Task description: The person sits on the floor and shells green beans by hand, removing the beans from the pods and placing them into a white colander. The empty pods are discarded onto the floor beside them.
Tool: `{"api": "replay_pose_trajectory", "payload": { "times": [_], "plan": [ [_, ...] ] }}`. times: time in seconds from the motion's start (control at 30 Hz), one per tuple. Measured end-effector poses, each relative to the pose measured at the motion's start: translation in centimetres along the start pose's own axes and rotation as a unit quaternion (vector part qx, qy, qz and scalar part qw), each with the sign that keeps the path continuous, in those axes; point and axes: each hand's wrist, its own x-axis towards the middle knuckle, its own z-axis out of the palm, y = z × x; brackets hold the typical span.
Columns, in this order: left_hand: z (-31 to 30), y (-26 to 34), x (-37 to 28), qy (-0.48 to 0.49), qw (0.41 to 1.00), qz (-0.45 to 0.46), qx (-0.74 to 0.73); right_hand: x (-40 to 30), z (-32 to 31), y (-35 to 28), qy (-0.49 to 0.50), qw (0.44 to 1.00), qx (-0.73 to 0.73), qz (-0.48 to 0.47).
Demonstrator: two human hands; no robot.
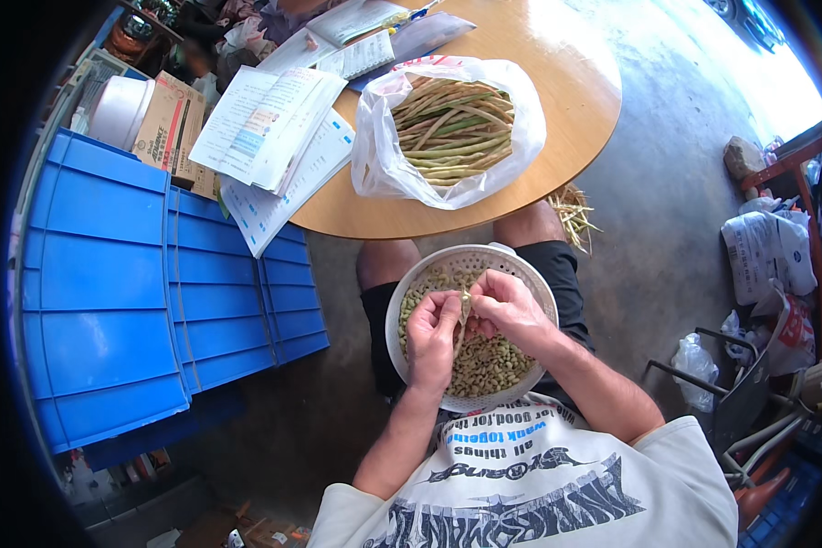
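Between my two hands is a pale bean pod (462, 327), split near its upper end, where a light bean shows. My left hand (433, 335) pinches the pod between thumb and fingers. On its other side, my right hand (510, 307) grips the pod's upper end with thumb and forefinger. Both hands are over a white plastic colander (392, 329) resting on my lap. Shelled beans (486, 370), green to tan, cover its bottom. Beyond it, a white plastic bag (377, 147) full of long unshelled pods (455, 130) stands on the round wooden table (575, 130).
Open books (267, 130) and papers lie at the table's left, one sheet overhanging the edge. Blue plastic crates (103, 274) stand to my left. Empty-looking pods (573, 216) are heaped low by my right knee. Bags (770, 253) and a black-framed item (733, 377) stand at right.
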Motion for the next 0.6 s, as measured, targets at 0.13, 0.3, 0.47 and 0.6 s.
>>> {"api": "replay_pose_trajectory", "payload": {
  "times": [0.13, 0.3, 0.47, 0.6],
  "plan": [
    [0.1, -0.33, 0.16, 0.018, 0.99, 0.088, 0.112, -0.1, 0.28, 0.23, 0.01, 0.997, -0.052, -0.051],
    [0.19, -0.08, 0.1, 0.001, 0.995, 0.074, 0.064, 0.04, -0.15, 0.49, 0.0, 0.999, -0.012, -0.034],
    [-0.38, 0.07, 0.14, -0.037, 0.999, 0.012, -0.002, 0.12, -0.38, 0.71, -0.045, 0.987, 0.152, 0.025],
    [-0.25, 0.34, 0.08, -0.029, 0.999, 0.01, 0.016, 0.24, -0.25, 0.81, -0.004, 0.997, 0.078, 0.012]
  ]
}}
